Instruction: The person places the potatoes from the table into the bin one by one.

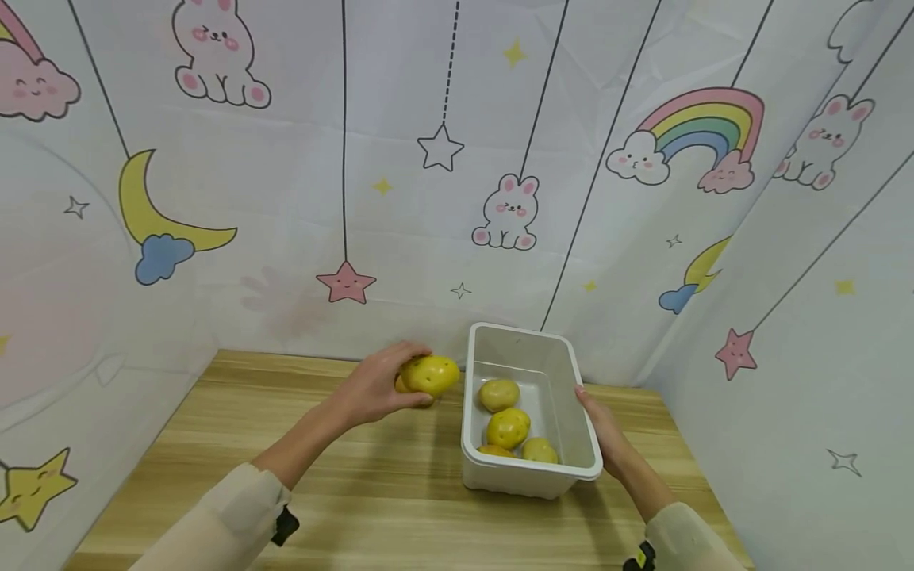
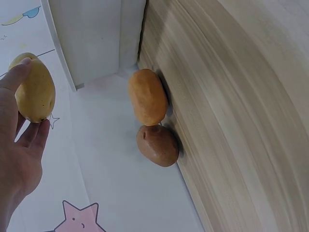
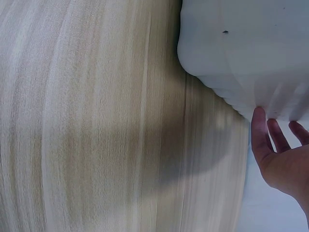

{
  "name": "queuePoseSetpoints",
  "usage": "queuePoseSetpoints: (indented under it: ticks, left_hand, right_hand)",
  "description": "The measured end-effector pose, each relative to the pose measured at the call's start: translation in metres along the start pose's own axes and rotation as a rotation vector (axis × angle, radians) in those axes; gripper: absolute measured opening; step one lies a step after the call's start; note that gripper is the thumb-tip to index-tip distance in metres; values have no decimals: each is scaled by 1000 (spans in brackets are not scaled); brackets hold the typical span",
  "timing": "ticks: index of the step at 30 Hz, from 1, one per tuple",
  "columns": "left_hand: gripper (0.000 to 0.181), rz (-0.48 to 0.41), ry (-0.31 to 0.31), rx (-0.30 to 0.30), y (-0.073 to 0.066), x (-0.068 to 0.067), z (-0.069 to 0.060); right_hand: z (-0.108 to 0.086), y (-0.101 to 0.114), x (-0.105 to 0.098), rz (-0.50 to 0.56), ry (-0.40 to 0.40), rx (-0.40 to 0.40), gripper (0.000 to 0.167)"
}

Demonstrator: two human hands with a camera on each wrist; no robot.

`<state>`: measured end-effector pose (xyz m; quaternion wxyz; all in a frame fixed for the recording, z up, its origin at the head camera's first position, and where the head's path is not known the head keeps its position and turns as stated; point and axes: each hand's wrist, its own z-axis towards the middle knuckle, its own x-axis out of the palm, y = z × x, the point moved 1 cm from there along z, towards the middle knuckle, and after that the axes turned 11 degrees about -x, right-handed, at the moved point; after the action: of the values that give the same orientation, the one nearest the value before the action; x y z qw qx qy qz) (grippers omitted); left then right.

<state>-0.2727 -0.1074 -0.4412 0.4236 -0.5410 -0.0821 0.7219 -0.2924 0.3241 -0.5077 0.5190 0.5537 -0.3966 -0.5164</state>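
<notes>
My left hand (image 1: 378, 385) pinches a yellow potato (image 1: 432, 375) between thumb and fingers, up off the table and just left of the white plastic bin (image 1: 493, 477). The left wrist view shows this potato (image 2: 36, 89) from the side. Two more lie on the table below the hand: an orange-tan potato (image 2: 147, 97) and a brown potato (image 2: 158, 146), end to end. My right hand (image 1: 610, 432) holds the bin's right side at the rim; in the right wrist view its fingertips (image 3: 259, 113) touch the outer wall. Inside the bin lie several potatoes (image 1: 508, 428).
The wood-grain table (image 1: 321, 492) carries the bin near its back edge. Behind and to the right hangs a white cloth (image 1: 400, 230) printed with rabbits, stars and rainbows.
</notes>
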Motion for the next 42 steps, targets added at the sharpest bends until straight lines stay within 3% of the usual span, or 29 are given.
queuePoseSetpoints:
  ticks: [7, 24, 42]
  left_hand:
    - [68, -16, 11, -16, -4, -1, 2]
    - [67, -45, 0, 19, -9, 8, 8]
    - [66, -17, -16, 23, -18, 15, 9]
  right_hand:
    - [0, -1, 0, 1, 1, -1, 77]
    - [0, 0, -2, -5, 21, 2, 78]
    - [0, 0, -3, -15, 6, 13, 77]
